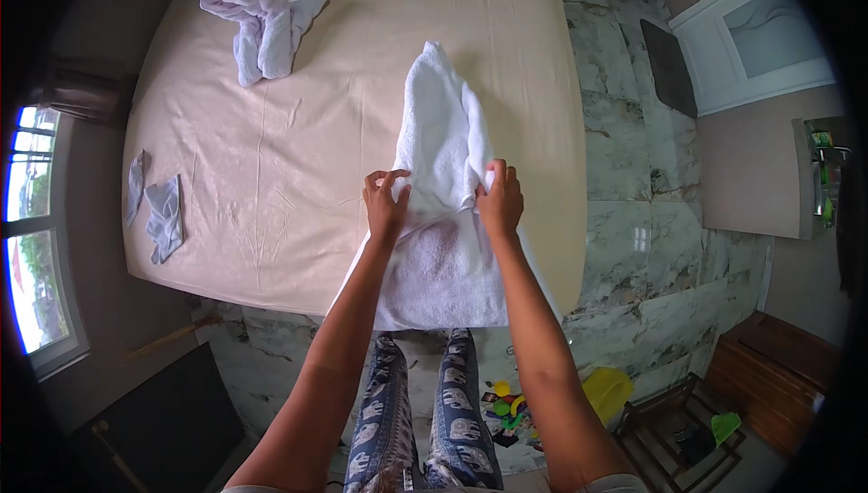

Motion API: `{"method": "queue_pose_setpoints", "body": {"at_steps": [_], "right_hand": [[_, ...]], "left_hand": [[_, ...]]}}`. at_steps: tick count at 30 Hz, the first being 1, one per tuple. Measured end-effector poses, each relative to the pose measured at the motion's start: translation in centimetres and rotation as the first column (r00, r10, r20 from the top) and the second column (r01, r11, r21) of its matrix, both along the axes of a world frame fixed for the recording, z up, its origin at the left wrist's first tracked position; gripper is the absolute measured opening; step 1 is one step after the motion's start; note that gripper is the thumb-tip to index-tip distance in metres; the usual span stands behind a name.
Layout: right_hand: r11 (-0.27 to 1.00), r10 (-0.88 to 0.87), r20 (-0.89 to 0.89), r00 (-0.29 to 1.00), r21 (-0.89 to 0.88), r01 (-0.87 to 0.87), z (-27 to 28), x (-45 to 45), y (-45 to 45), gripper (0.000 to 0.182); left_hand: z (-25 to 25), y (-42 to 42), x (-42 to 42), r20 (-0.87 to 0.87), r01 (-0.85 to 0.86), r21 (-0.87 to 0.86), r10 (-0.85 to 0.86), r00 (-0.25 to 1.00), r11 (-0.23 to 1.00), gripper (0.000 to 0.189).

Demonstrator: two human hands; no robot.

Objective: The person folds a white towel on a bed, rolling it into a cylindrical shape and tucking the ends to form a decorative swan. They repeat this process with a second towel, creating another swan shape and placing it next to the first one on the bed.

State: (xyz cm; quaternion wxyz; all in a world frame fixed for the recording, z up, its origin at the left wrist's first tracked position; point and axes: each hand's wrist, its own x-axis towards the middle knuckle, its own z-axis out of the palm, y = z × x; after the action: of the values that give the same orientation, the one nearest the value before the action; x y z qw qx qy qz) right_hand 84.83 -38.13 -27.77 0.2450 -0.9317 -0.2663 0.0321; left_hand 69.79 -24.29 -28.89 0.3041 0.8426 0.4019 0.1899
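A white terry towel [439, 120] lies before me on the bed, folded to a narrow point at its far end. Its left edge is between the thumb and fingers of my left hand [386, 202]. On the other side, my right hand [500, 200] grips the right edge, where the cloth forms a thick roll. Between my forearms the towel's lower part spreads wider, with a woven band near its hem at the bed's front edge. A second white towel, folded into an upright animal-like shape [264, 31], stands at the far left of the bed.
The bed [224, 154] has a beige fitted sheet. Two small pale cloths [164, 218] [135, 188] lie at its left edge. Colourful toys [505, 408] litter the marble-look floor [624, 235] by my legs. A wooden chair [678, 425] stands at lower right, a window [37, 235] at left.
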Motion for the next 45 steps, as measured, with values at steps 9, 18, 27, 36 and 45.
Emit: {"method": "queue_pose_setpoints", "body": {"at_steps": [9,18,27,36,45], "right_hand": [[0.996,0.066,0.074,0.995,-0.057,-0.062,0.7,-3.4,2.8,0.029],[0.964,0.005,-0.2,0.98,0.261,0.049,-2.1,-0.3,1.3,0.028],[0.959,-0.161,-0.307,0.938,0.176,0.222,0.1,-2.1,2.7,0.046],[0.998,0.068,0.012,0.998,-0.008,-0.068,0.6,-4.6,3.8,0.048],[0.962,0.272,0.212,0.938,-0.079,-0.261,-0.3,-3.9,4.3,0.035]], "left_hand": [[1.2,-1.8,1.5,-0.14,0.037,0.075,-0.026,0.99,0.997,0.034],[0.0,0.3,1.7,0.035,-0.087,-0.014,0.088,0.996,0.996,0.049],[0.8,-1.6,3.7,-0.149,0.13,0.071,-0.118,0.982,0.989,0.044],[0.6,-1.4,3.9,-0.052,0.159,0.029,-0.158,0.986,0.987,0.042],[0.5,1.1,2.8,0.171,0.176,-0.254,-0.135,0.976,0.951,0.028]]}}
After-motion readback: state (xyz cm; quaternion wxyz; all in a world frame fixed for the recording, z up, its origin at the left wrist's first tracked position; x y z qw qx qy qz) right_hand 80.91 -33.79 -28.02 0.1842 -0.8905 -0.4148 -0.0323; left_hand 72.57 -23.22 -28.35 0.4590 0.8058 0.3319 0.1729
